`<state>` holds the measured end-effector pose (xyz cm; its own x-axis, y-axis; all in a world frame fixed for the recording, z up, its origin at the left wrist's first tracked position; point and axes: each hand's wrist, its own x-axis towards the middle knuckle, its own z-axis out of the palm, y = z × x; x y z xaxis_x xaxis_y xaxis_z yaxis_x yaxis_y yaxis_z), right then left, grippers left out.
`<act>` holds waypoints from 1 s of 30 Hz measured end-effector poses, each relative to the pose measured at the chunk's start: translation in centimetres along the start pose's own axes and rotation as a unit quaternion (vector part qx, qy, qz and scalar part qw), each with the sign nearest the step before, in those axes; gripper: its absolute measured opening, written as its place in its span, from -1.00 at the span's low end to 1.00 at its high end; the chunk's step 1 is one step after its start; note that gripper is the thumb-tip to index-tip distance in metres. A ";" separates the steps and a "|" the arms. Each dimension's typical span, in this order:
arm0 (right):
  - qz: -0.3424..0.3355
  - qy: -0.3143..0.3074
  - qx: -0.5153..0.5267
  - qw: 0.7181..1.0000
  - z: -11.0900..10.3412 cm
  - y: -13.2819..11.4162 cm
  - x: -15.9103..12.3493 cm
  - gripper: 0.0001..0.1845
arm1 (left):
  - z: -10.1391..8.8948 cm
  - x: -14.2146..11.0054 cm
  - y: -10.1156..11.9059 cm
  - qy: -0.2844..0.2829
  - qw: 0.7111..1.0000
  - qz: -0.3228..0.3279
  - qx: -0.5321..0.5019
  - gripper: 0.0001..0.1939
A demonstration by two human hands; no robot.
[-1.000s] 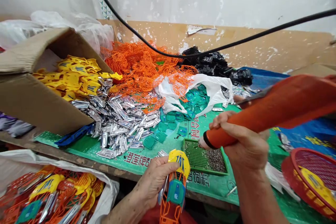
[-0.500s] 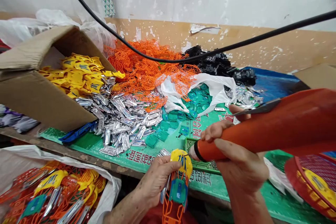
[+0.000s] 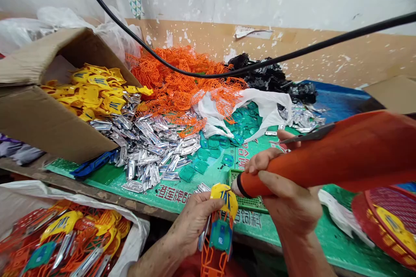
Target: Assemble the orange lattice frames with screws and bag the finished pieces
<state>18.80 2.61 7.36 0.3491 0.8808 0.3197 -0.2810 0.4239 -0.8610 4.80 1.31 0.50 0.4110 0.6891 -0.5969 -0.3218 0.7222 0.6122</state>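
My left hand (image 3: 191,216) grips a plastic toy car body (image 3: 221,233) made of a yellow front piece, a teal panel, an orange lattice frame and a silver side piece. My right hand (image 3: 289,199) is wrapped around an orange-covered electric screwdriver (image 3: 312,160) with a metal lever along its top. Its tip meets or nearly meets the right edge of the yellow piece; I cannot tell which. Behind the tip sits a small green basket (image 3: 251,204) holding tiny dark pieces, probably screws.
A cardboard box (image 3: 61,125) spills yellow parts (image 3: 97,91) beside silver strips (image 3: 146,151). Orange frames (image 3: 175,78), teal panels (image 3: 201,166) and black parts (image 3: 266,75) lie behind. Assembled bodies fill a white sack (image 3: 136,229). A red basket (image 3: 364,212) stands right; a black cable (image 3: 208,75) hangs across.
My right hand and the screwdriver have shifted slightly left, bringing the tip to the yellow piece's edge. My left hand stays almost still with the toy car body.
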 end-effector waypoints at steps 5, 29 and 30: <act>0.004 0.000 -0.017 1.000 -0.2 0.0 -0.4 -0.48 | 0.0 -0.2 -0.1 -0.003 1.000 0.011 0.011 -0.73; 0.004 -0.040 -0.050 0.998 -0.9 1.6 -1.5 -0.56 | -1.0 -0.6 -0.9 -0.017 0.999 0.028 -0.001 -0.72; 0.005 -0.048 -0.038 0.998 -0.8 1.6 -1.5 -0.54 | -1.1 -0.6 -0.9 -0.017 0.999 0.031 -0.001 -0.72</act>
<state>18.51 1.75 5.22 0.2587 0.9024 0.3447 -0.2140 0.4015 -0.8905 3.90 0.31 -0.22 0.4189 0.7295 -0.5407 -0.3486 0.6790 0.6460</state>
